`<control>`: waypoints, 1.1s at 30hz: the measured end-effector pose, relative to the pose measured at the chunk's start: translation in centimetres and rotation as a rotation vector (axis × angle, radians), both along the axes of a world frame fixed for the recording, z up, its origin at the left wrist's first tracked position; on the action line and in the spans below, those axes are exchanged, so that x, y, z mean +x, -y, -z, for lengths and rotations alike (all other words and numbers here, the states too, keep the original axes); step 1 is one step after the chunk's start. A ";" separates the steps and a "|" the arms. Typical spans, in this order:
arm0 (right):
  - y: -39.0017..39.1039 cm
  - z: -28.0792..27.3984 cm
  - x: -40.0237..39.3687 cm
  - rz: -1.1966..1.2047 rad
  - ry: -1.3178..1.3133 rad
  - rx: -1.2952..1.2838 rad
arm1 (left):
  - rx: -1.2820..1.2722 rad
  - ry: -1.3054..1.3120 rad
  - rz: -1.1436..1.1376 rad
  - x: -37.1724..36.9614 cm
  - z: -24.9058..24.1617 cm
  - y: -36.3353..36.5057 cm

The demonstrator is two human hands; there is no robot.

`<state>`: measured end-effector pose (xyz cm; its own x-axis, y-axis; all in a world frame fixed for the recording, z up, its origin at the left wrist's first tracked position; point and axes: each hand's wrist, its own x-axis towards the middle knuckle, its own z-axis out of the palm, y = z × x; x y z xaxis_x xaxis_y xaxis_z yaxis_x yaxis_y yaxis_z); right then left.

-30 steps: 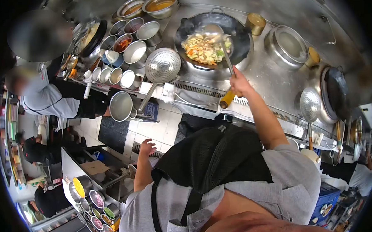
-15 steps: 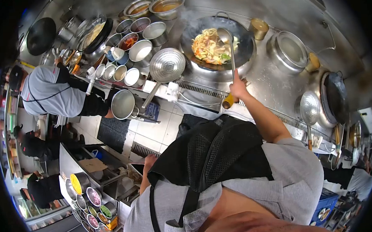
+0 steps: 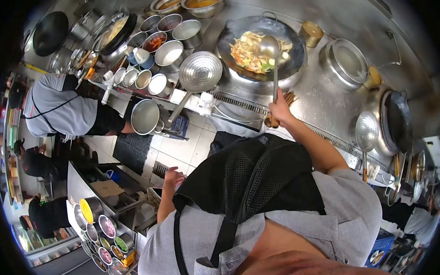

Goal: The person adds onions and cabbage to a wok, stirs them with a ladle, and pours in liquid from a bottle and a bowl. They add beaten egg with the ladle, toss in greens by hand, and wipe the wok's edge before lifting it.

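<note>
My right hand (image 3: 280,111) is wrapped round the handle of a long metal ladle (image 3: 269,46). The ladle's bowl rests in the food at the right side of a large dark wok (image 3: 295,50). Noodle-like strips mixed with vegetables (image 3: 250,55) lie in the wok, orange and green bits among them. Low on my left, my left hand (image 3: 173,178) hangs by my side above the floor, holding nothing, its fingers loosely apart. A perforated strainer (image 3: 200,72) lies across the counter edge left of the wok, its handle pointing toward me.
Metal containers of seasonings (image 3: 169,53) crowd the counter left of the wok. A steel pot (image 3: 347,63) and a second strainer (image 3: 367,131) are to the right. Behind my left side is a rack of ingredient tins (image 3: 106,226). A co-worker (image 3: 61,107) stands further left.
The ladle's bowl has shifted slightly within the wok, and the food is pushed about. My left hand has risen a little and its fingers show more. The co-worker at left has bent or turned.
</note>
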<state>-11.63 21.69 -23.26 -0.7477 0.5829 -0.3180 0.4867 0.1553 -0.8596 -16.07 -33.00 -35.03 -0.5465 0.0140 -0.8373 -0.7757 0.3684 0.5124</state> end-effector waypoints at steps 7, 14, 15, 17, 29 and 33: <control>-7.8 -0.7 1.2 -0.043 -0.327 -1.272 | -0.040 0.053 0.121 -0.7 2.6 -0.2; -4.5 2.8 6.4 -0.214 0.041 0.462 | 0.249 -0.578 0.699 -1.6 12.5 4.0; -3.7 2.7 8.0 -0.194 -0.008 0.376 | 0.003 -0.005 0.033 -0.5 2.9 -2.2; -3.2 3.3 10.3 -0.180 -0.052 0.288 | -0.037 0.029 0.108 0.2 4.9 -1.0; -3.4 -0.5 0.9 -0.251 -0.063 0.497 | 0.081 0.302 -0.088 2.0 8.8 1.3; -0.1 -5.6 -10.4 -0.344 -0.244 0.143 | 0.004 0.194 -0.112 -1.3 8.6 1.1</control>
<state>-21.99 21.77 -17.68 -0.9490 0.3125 -0.0425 0.1715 0.3981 -0.9012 -17.40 -34.12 -43.63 -0.3733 -0.0344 -0.9271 -0.8958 0.2733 0.3505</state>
